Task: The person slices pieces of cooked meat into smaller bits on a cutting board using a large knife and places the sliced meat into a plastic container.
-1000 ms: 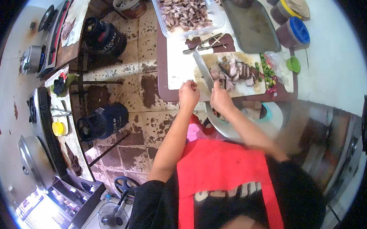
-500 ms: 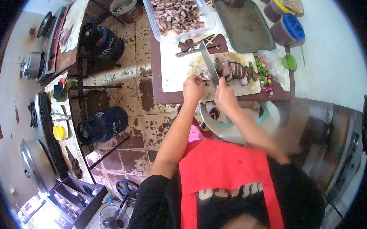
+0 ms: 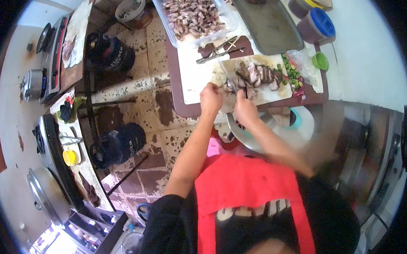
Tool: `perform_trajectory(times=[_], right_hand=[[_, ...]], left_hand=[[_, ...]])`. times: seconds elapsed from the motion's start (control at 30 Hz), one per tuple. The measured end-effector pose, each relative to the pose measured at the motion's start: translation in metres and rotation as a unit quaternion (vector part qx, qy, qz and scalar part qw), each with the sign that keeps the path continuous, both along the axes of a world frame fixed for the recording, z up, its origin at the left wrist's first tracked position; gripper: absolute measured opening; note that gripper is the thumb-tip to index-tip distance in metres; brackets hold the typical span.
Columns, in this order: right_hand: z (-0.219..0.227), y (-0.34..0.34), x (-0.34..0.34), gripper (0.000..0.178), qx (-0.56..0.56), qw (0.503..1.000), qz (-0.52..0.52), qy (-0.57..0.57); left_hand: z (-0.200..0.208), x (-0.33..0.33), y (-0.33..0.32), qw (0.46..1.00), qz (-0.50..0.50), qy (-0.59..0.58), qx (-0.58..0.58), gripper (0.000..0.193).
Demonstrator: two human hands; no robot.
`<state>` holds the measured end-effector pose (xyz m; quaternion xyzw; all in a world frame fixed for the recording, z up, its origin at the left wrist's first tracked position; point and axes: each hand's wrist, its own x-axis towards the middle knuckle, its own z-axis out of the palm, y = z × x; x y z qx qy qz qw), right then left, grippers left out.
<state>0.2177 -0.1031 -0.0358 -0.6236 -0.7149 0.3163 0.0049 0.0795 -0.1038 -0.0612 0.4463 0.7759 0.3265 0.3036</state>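
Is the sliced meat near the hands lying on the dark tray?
No, the sliced meat lies on the pale cutting board.

1. Black shirt point(image 3: 253, 229), 5 o'clock from mid-view: large pale letters point(image 3: 252, 210), partly covered by the red apron point(image 3: 246, 184).
2. Dark gas cylinder point(image 3: 119, 56), 10 o'clock: white lettering, blurred from where I stand.
3. Second dark cylinder point(image 3: 120, 144), near 9 o'clock: pale lettering, likewise unclear to me.
4. Bucket point(image 3: 142, 22), 11 o'clock: faint markings, too blurred to read.
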Motion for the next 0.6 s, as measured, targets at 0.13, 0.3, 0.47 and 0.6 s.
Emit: perform_trajectory(times=[0.13, 0.3, 0.47, 0.6], right_hand=[[-0.006, 0.024, -0.005, 0.021, 0.031, 0.999, 0.01, 0.037], [0.037, 0.002, 0.019, 0.02, 0.089, 0.991, -0.074, 0.07], [0.065, -0.013, 0.049, 0.021, 0.122, 0.979, -0.138, 0.09], [0.066, -0.026, 0.06, 0.023, 0.104, 0.987, -0.097, 0.076]], left_hand=[[0.004, -0.007, -0.002, 1.0, -0.015, -0.012, -0.022, 0.017], [-0.008, 0.001, 0.004, 0.98, -0.164, 0.075, 0.088, 0.028], [-0.005, 0.029, 0.03, 0.928, -0.28, 0.171, 0.177, 0.04], [-0.021, 0.006, 0.048, 0.911, -0.318, 0.237, 0.113, 0.042]])
